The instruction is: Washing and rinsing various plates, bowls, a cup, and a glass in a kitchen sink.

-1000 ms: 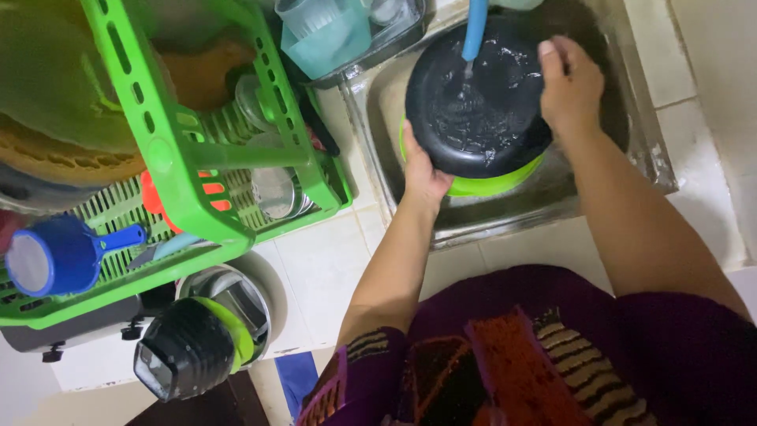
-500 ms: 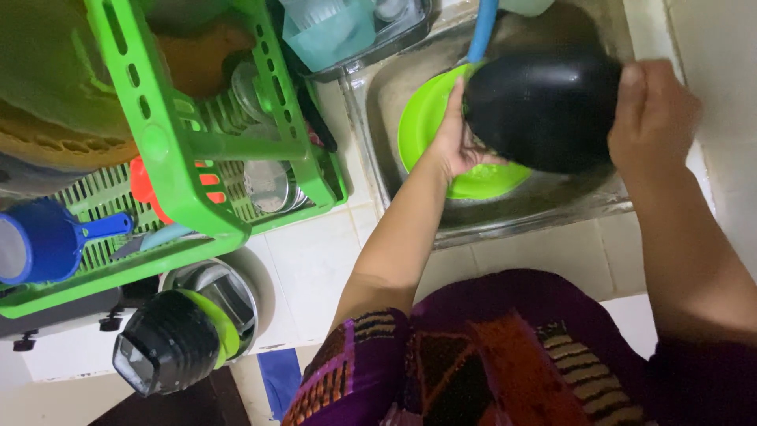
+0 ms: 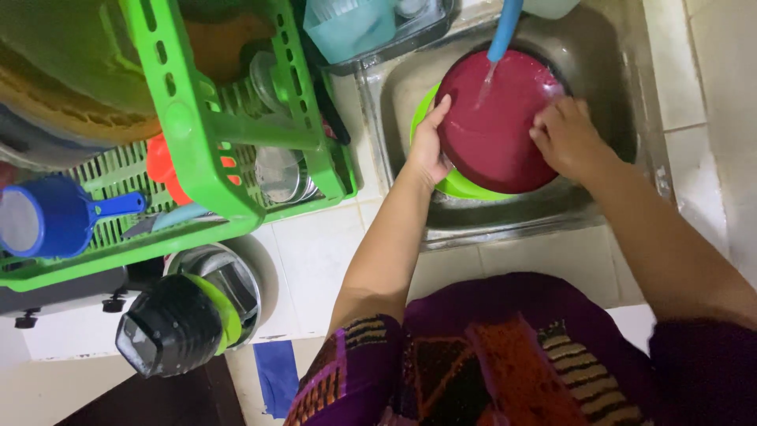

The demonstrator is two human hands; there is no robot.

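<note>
I hold a round pan (image 3: 493, 126) over the steel sink (image 3: 615, 71), its dark red underside turned up toward me. My left hand (image 3: 430, 146) grips the pan's left rim. My right hand (image 3: 564, 138) presses on the pan's right side, fingers curled; whether it holds anything I cannot tell. Water runs onto the pan from a blue tap spout (image 3: 505, 28). A lime green bowl (image 3: 453, 183) lies in the sink under the pan, mostly hidden by it.
A green plastic dish rack (image 3: 197, 134) with steel cups, an orange item and a blue strainer (image 3: 47, 221) stands left of the sink. A pale blue container (image 3: 351, 28) sits behind it. A black blender jar (image 3: 169, 323) stands on the white tiled counter (image 3: 315, 252).
The pan has been turned over: first its black inside faced up, then it was tilted on edge, now its red underside faces up under the water.
</note>
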